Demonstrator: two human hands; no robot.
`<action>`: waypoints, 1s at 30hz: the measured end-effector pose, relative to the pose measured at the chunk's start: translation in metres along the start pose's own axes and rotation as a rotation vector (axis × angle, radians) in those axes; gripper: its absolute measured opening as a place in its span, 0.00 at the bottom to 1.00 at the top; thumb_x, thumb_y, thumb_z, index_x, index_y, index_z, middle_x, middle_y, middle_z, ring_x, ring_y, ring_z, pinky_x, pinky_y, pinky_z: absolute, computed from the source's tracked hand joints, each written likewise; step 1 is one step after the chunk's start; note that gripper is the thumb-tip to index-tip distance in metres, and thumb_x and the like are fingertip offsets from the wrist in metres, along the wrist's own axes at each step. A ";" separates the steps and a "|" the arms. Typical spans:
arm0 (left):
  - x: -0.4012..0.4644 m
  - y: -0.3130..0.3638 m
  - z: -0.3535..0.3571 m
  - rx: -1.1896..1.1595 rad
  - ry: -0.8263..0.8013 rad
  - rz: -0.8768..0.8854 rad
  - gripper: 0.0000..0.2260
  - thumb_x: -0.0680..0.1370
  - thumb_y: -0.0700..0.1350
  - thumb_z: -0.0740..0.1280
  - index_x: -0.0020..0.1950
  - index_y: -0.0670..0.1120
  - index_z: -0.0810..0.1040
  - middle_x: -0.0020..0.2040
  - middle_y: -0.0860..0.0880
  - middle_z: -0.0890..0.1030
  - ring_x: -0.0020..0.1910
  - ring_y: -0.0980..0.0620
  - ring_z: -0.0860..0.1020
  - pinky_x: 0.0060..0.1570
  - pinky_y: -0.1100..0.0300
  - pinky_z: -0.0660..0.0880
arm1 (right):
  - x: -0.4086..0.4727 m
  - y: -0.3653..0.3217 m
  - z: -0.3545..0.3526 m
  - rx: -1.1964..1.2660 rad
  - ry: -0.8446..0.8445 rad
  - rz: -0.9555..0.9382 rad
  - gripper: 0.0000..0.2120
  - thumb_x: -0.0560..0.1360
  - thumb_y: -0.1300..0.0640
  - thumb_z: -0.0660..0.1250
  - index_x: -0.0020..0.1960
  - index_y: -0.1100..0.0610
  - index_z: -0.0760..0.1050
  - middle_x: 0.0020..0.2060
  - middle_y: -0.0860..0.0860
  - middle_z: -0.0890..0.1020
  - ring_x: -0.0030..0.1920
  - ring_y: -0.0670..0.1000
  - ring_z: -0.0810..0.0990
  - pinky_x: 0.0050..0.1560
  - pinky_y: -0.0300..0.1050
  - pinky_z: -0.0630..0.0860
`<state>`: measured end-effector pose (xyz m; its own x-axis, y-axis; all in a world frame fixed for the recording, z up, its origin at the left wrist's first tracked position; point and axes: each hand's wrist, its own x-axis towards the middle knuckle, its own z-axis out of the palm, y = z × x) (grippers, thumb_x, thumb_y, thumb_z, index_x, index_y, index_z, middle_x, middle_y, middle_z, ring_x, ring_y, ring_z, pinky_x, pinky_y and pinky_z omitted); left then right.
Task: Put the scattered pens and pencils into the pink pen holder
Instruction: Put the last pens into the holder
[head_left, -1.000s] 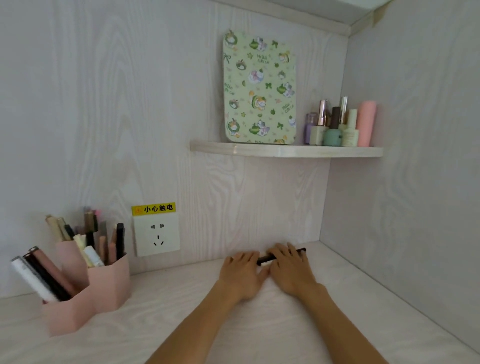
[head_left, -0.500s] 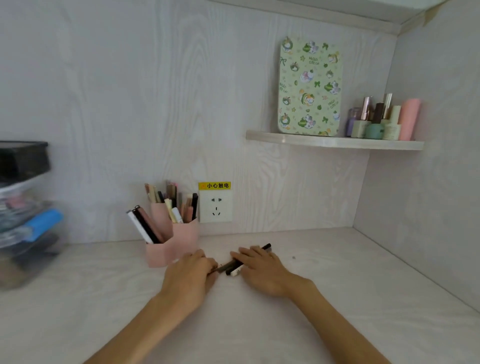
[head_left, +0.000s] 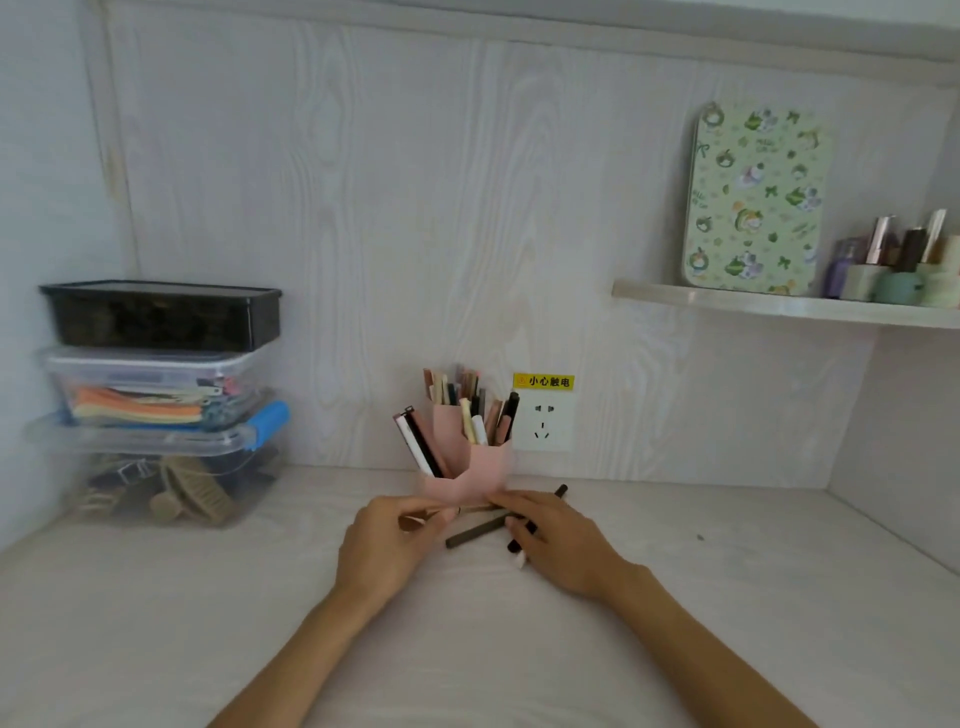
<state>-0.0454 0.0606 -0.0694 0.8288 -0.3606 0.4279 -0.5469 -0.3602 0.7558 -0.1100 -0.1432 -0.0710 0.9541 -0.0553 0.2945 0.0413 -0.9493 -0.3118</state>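
1. The pale wood-grain desk (head_left: 727, 597) fills the lower view, closed in by matching wall panels at the back and on both sides.
2. A stack of 3 storage boxes (head_left: 161, 405) stands at the back left of the desk: a black lidded one on top, a clear one with coloured items in the middle, and a clear one with a blue clasp at the bottom.
3. A wall shelf (head_left: 779, 306) at the upper right carries a green patterned tin (head_left: 756, 200) standing upright and a cluster of small cosmetic bottles (head_left: 893, 270) beside it.
4. A white wall socket (head_left: 543, 423) with a yellow warning label sits on the back wall, just right of the holder.
5. The pink pen holder (head_left: 467, 475) stands on the desk against the back wall, already crowded with upright and leaning pens, directly behind the hands.
6. The left hand (head_left: 389, 545) lies on the desk in front of the holder, its thumb and fingers curled to pinch a thin light-coloured pen (head_left: 467, 509).
7. The right hand (head_left: 561, 540) lies flat over a black pen (head_left: 558, 491), fingers extended and slightly spread, pressing it to the desk.
8. A dark grey pen (head_left: 475, 532) lies loose on the desk between the 2 hands.
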 end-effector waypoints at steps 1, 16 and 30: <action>0.000 0.001 0.001 -0.041 0.035 0.028 0.03 0.73 0.52 0.71 0.44 0.61 0.83 0.40 0.65 0.83 0.40 0.65 0.80 0.43 0.64 0.75 | 0.000 0.001 0.002 0.001 0.035 -0.005 0.18 0.80 0.50 0.54 0.70 0.42 0.64 0.69 0.40 0.69 0.67 0.44 0.68 0.61 0.38 0.66; 0.075 0.083 -0.046 -0.123 0.846 0.460 0.12 0.75 0.54 0.69 0.55 0.52 0.75 0.44 0.56 0.83 0.37 0.59 0.80 0.30 0.61 0.72 | 0.004 0.016 -0.007 0.201 0.203 0.036 0.15 0.76 0.65 0.57 0.52 0.52 0.79 0.53 0.47 0.81 0.57 0.46 0.72 0.59 0.37 0.67; 0.105 0.032 -0.011 0.444 0.332 0.258 0.14 0.79 0.52 0.61 0.62 0.50 0.78 0.59 0.49 0.81 0.60 0.48 0.75 0.49 0.56 0.71 | 0.003 0.042 -0.015 0.180 0.199 0.189 0.23 0.72 0.71 0.55 0.53 0.48 0.76 0.55 0.47 0.78 0.56 0.48 0.72 0.50 0.38 0.68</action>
<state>0.0255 0.0205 0.0047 0.6163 -0.2221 0.7556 -0.6728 -0.6472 0.3585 -0.1098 -0.1879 -0.0701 0.8738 -0.3017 0.3813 -0.0627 -0.8476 -0.5269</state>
